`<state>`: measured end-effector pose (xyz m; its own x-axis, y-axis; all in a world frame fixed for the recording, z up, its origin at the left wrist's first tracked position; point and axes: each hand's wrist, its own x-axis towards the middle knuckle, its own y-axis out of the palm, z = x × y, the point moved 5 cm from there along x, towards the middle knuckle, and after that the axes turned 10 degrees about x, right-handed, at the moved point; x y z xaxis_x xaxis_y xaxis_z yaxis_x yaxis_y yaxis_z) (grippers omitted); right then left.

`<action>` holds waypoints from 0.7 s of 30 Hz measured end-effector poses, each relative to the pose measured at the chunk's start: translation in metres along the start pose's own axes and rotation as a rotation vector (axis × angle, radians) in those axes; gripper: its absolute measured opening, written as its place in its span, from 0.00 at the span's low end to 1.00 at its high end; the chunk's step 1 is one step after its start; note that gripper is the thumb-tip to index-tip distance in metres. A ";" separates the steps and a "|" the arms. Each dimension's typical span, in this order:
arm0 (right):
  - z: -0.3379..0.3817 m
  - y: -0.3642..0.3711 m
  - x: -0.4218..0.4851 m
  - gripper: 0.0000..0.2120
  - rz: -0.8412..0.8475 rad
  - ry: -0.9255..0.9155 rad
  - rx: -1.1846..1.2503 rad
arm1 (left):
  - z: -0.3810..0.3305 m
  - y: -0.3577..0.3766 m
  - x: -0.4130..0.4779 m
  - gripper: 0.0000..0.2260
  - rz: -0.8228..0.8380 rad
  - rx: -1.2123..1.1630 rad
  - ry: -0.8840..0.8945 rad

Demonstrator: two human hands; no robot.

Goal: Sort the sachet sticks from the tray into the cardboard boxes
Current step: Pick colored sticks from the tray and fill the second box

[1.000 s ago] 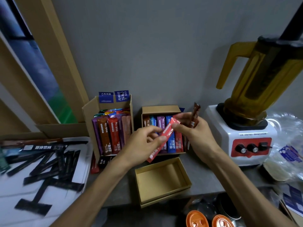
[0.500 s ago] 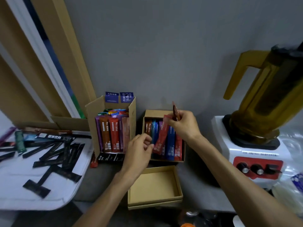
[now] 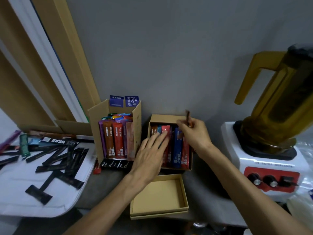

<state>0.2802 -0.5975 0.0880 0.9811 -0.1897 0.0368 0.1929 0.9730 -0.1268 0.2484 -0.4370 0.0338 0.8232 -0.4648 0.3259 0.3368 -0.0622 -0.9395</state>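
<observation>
Over the small box [image 3: 166, 118]: left hand [image 3: 150, 154] flat, straight fingers on red sachet stick [image 3: 165, 130] inside; right hand [image 3: 194, 135] pinches brown sachet stick [image 3: 188, 115] upright at back-right rim; tray [image 3: 20, 206] well left, open lid [image 3: 159, 197] just in front.

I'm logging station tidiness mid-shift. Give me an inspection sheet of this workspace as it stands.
Surface: grey countertop, partly under the tray.
Job's things: white tray holding scattered black sachet sticks; tall open cardboard box packed with upright sticks; small cardboard box partly filled.
Clutter: empty cardboard lid at the front.
Hands: left hand flat, straight fingers on the small box's sticks; right hand pinches a brown sachet stick.
Cables: nothing seen.
Surroundings: grey wall; amber-jug blender on white base.
</observation>
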 end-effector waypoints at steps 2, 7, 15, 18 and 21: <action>-0.004 -0.009 -0.003 0.14 -0.014 0.096 0.186 | 0.000 0.003 0.001 0.31 0.022 0.031 0.038; -0.018 -0.017 -0.020 0.24 0.057 0.348 0.478 | 0.006 0.017 0.004 0.37 0.106 0.077 0.050; -0.015 -0.013 -0.044 0.19 0.012 0.299 0.507 | 0.014 -0.023 -0.013 0.22 -0.017 -0.513 -0.185; -0.010 -0.004 -0.047 0.20 0.025 0.301 0.584 | 0.015 -0.032 -0.024 0.14 0.096 -0.907 -0.322; -0.001 0.009 -0.053 0.19 0.059 0.286 0.636 | 0.011 -0.034 -0.026 0.13 0.208 -1.123 -0.314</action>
<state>0.2301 -0.5783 0.0840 0.9713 -0.0765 -0.2254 0.1804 0.8541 0.4877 0.2210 -0.4128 0.0588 0.9437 -0.3301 0.0206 -0.2778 -0.8248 -0.4924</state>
